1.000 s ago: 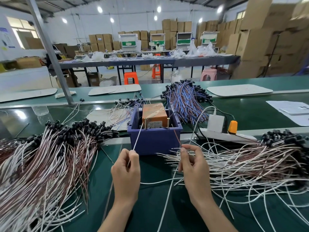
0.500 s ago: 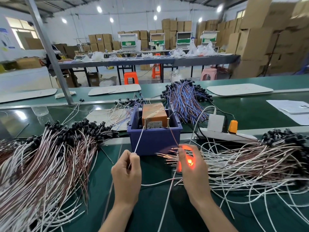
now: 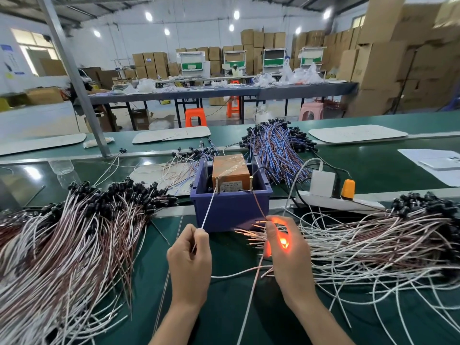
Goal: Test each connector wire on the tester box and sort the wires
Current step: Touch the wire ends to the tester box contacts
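Note:
An orange tester box (image 3: 230, 170) sits in a blue bin (image 3: 231, 210) at the middle of the green bench. Two brass posts rise at its front. My left hand (image 3: 190, 260) pinches a white wire lead (image 3: 207, 210) whose tip touches the left post. My right hand (image 3: 286, 252) pinches a brown lead (image 3: 258, 206) that reaches the right post. An orange-red lamp glows inside my right palm. A big heap of white and brown wires (image 3: 64, 245) lies on the left, and another such heap (image 3: 373, 240) on the right.
A bundle of blue and brown wires (image 3: 276, 145) lies behind the bin. A white power strip (image 3: 333, 197) with a white adapter and an orange plug sits right of it. A grey steel post (image 3: 74, 78) stands at the back left. Papers lie far right.
A second ago my right hand was dark; the lamp in it lit up half a second ago and glows on. Both hands stay nearly where they were.

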`<action>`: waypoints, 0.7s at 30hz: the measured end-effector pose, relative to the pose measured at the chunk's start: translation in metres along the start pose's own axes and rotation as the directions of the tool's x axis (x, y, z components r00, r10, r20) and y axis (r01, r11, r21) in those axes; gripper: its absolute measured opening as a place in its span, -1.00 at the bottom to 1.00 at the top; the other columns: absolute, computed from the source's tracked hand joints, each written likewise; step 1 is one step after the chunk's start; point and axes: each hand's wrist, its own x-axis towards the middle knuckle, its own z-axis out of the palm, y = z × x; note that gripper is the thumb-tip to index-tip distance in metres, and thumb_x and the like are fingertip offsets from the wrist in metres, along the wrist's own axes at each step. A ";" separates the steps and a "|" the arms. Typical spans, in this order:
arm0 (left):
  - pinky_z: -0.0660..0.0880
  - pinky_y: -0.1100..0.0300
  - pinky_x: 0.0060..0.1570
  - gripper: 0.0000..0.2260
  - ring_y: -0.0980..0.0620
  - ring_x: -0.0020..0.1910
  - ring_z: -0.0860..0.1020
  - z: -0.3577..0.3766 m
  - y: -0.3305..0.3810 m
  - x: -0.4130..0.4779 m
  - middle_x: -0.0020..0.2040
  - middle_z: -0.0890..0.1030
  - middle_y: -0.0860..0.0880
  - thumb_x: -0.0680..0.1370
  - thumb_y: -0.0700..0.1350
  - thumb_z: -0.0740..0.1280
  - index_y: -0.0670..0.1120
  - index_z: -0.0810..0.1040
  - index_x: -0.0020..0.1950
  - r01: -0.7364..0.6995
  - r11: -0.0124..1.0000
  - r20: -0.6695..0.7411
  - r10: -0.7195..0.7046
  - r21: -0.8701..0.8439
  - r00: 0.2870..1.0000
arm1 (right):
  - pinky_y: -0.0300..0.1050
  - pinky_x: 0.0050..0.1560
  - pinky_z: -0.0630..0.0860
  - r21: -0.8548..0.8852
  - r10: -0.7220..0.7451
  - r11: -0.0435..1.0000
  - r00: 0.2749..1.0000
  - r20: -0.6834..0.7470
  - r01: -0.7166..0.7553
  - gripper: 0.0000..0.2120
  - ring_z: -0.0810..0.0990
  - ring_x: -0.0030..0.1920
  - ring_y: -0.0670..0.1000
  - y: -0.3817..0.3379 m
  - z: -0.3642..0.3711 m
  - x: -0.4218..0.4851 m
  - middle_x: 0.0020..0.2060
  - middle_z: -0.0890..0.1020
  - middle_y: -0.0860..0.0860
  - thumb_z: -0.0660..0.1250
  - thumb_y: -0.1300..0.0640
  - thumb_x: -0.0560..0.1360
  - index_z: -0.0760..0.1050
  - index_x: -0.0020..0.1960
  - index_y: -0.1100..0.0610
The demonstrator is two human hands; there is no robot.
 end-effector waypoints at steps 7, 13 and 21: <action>0.17 0.25 -0.47 -0.69 0.14 -0.46 0.18 0.001 -0.003 0.002 -0.46 0.24 0.10 0.55 0.05 0.17 0.07 0.21 -0.38 0.013 1.000 -0.067 -0.011 0.025 0.998 | -0.32 -0.37 0.40 0.078 0.013 0.997 1.000 0.029 -0.015 -0.84 0.50 -0.43 -0.16 -0.006 -0.002 -0.003 -0.39 0.62 -0.05 0.13 -0.20 0.62 0.48 0.04 -0.28; 0.39 0.08 0.24 -0.65 0.01 0.25 0.42 -0.001 -0.011 0.007 0.32 0.41 -0.13 0.65 -0.07 0.14 -0.12 0.35 0.43 0.148 0.965 -0.286 -0.083 0.215 0.955 | -0.39 -0.31 0.44 0.128 0.064 0.990 0.995 -0.080 -0.054 -0.64 0.55 -0.29 0.06 -0.011 -0.008 -0.009 -0.09 0.71 -0.26 0.03 -0.19 0.64 0.58 0.08 -0.14; 0.21 0.03 0.49 -0.58 0.05 0.45 0.38 0.025 0.009 -0.032 0.39 0.49 0.02 0.59 -0.05 0.25 -0.04 0.41 0.46 -0.697 0.669 0.488 0.532 0.258 0.692 | -0.27 -0.55 0.15 0.577 0.289 0.762 0.952 0.102 -0.293 -0.63 0.18 -0.54 -0.10 -0.027 -0.018 -0.002 -0.53 0.28 -0.05 0.23 -0.20 0.52 0.68 -0.14 0.01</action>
